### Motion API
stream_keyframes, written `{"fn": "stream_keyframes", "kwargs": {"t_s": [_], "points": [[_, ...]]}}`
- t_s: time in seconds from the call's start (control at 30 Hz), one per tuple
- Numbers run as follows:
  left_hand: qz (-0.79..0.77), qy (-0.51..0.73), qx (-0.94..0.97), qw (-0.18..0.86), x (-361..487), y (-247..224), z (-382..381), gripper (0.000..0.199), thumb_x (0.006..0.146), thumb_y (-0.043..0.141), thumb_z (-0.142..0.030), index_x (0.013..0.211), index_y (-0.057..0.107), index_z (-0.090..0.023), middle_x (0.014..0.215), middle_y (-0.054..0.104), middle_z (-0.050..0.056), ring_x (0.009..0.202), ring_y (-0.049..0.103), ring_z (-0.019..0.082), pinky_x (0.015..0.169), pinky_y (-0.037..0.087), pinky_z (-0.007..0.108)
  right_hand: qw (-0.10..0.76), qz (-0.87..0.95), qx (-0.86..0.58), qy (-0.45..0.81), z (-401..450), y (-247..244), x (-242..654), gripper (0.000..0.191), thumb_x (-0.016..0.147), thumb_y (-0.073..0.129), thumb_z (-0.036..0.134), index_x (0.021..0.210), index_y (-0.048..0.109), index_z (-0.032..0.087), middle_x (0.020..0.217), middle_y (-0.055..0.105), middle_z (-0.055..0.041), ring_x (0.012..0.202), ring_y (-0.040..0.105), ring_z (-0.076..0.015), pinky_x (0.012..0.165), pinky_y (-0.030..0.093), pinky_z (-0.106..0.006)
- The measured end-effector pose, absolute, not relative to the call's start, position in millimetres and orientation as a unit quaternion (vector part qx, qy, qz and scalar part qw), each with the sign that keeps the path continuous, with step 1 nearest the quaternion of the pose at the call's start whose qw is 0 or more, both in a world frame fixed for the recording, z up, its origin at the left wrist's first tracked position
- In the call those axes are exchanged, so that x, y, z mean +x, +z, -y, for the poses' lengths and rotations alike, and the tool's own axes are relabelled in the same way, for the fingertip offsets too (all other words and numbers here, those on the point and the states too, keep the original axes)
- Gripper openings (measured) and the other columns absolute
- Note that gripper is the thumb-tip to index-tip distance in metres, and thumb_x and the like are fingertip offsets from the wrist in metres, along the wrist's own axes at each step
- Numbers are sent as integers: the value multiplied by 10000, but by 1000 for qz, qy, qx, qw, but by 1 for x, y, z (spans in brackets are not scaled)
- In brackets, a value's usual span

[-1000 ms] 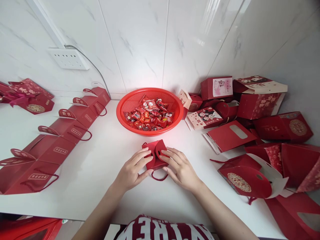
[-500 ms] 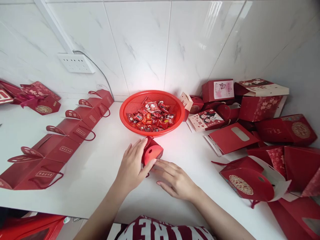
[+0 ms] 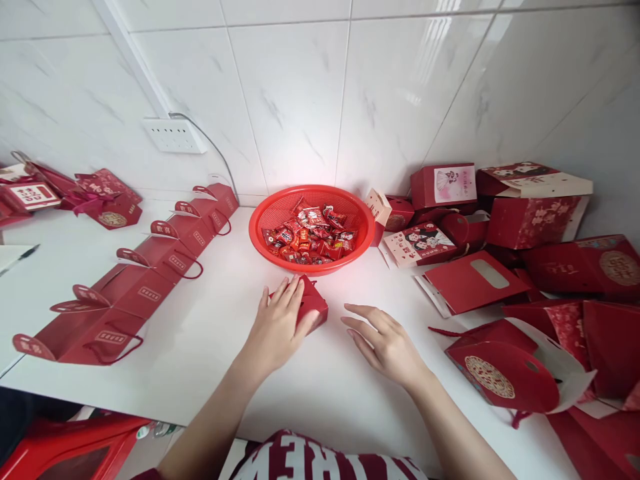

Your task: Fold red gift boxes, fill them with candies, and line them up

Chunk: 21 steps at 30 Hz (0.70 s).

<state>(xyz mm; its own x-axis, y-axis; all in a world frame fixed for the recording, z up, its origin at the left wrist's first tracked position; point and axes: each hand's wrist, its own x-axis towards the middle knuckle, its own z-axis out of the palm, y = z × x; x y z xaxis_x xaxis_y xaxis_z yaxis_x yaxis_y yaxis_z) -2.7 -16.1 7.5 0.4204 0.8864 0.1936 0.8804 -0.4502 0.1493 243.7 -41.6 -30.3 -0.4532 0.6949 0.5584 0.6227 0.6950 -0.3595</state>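
Observation:
A small red candy box [image 3: 316, 305] sits on the white table just in front of a red plastic basket [image 3: 256, 248]. My left hand [image 3: 280, 323] lies over its left part, fingers across the top and thumb against the near side, holding it and hiding much of it. My right hand [image 3: 383, 340] hovers to the right of this box, fingers apart and nothing in them. Wrapped candies [image 3: 311, 233] in red wrappers fill the middle of the basket.
A diagonal row of red boxes with cord handles [image 3: 145, 287] stands at left. Assorted red gift boxes [image 3: 475, 283] crowd the right side. Further left are a ribboned box [image 3: 113, 203] and a pen [image 3: 29, 252]. A tiled wall with a socket strip [image 3: 175, 135] closes the back.
My right hand has come off the small box and moved right. The box's rounded flap, upright before, no longer shows. My left hand stays on the box. The view has shifted slightly.

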Motion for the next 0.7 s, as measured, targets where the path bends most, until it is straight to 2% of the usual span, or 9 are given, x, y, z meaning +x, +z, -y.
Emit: {"fn": "stream_keyframes", "kwargs": {"t_s": [0.1,0.2,0.27,0.3,0.37,0.47,0.5,0.6,0.7], "points": [[-534,117,837,-28,9,-2,21,677,965,458,-483,1507,354,-90,1557,319,229,1450,283,408,1112,244,694,350,849,-393,48,42,-30,246,298,965,502,174,1238,607,233,1268,641,-125,1084,654,-247,859,576,-412],[-507,98,857,-14,0,0,21,545,995,405,-341,1499,380,-138,1570,318,188,1464,277,365,1129,230,678,349,849,-394,43,42,-30,246,292,968,495,177,1231,608,236,1265,642,-124,1078,658,-248,862,576,-415],[-465,87,881,27,-17,10,22,518,971,341,-160,1483,412,-191,1536,411,125,1438,360,291,1167,206,633,345,851,-395,39,42,-30,246,282,968,497,173,1219,610,231,1261,643,-125,1070,658,-248,861,575,-418],[-451,90,887,43,-25,17,23,567,932,311,-72,1464,441,-217,1491,484,91,1401,428,251,1189,188,605,342,852,-395,39,42,-31,247,277,968,498,171,1215,610,228,1262,642,-126,1069,656,-248,862,574,-421],[-464,128,875,43,-39,30,24,619,878,291,-2,1404,513,-239,1363,616,51,1282,561,203,1213,189,545,338,853,-396,41,42,-32,247,272,968,501,167,1212,606,224,1266,638,-127,1071,651,-248,867,571,-424],[-520,200,830,-4,-42,38,27,473,949,387,-160,1404,504,-217,1363,611,73,1274,559,225,1199,250,509,335,854,-396,44,43,-33,246,266,965,508,159,1207,601,217,1264,638,-126,1067,649,-243,872,567,-423],[-527,201,826,-12,-40,37,27,489,963,437,-257,1450,447,-205,1430,550,93,1332,501,250,1194,253,521,333,855,-395,44,43,-34,246,263,964,510,157,1205,601,216,1262,638,-126,1065,649,-242,872,567,-422],[-533,154,832,1,-29,22,25,729,929,525,-480,1547,269,-190,1575,335,148,1459,291,348,1164,221,629,326,860,-390,44,43,-36,245,258,964,512,155,1200,598,212,1262,638,-125,1071,647,-241,872,566,-420],[-567,131,813,11,-23,4,22,725,919,530,-512,1542,302,-218,1612,228,170,1471,195,432,1094,281,686,322,861,-390,44,42,-38,245,257,960,519,151,1198,595,210,1262,638,-123,1061,653,-239,867,566,-416]]}}
